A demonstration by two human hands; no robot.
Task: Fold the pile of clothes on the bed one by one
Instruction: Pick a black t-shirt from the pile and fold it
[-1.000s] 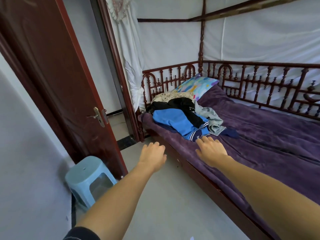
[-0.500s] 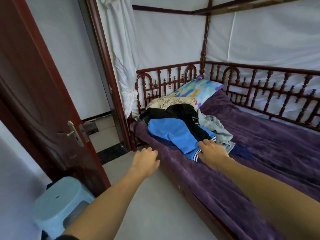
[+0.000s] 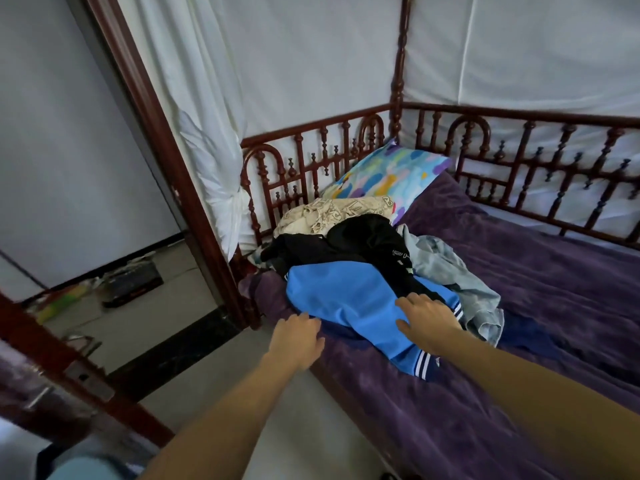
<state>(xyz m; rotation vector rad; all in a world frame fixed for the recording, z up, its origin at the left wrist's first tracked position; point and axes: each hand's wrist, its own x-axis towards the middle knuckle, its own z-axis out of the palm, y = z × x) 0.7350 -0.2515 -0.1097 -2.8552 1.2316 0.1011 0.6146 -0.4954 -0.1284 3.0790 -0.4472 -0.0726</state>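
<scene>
A pile of clothes lies at the head end of the bed, on a purple blanket (image 3: 519, 393). On top is a bright blue garment (image 3: 346, 299) with white-striped cuffs. A black garment (image 3: 363, 240) lies behind it, a cream patterned one (image 3: 329, 211) further back, and a pale grey-blue one (image 3: 460, 282) to the right. My right hand (image 3: 427, 322) rests on the blue garment, fingers spread and relaxed. My left hand (image 3: 298, 339) hovers at the bed's near edge, just short of the blue garment's left side, fingers loosely bent, holding nothing.
A colourful pillow (image 3: 391, 174) leans against the carved red-brown headboard (image 3: 311, 157). White netting hangs around the bed frame. A dark wooden door (image 3: 52, 372) stands open at the left, with a light blue stool (image 3: 76, 469) at the bottom left. Clutter lies on the floor beyond the doorway.
I have moved closer to the bed. My right hand slid from the blanket onto the blue garment, and my left hand came forward to the bed's edge.
</scene>
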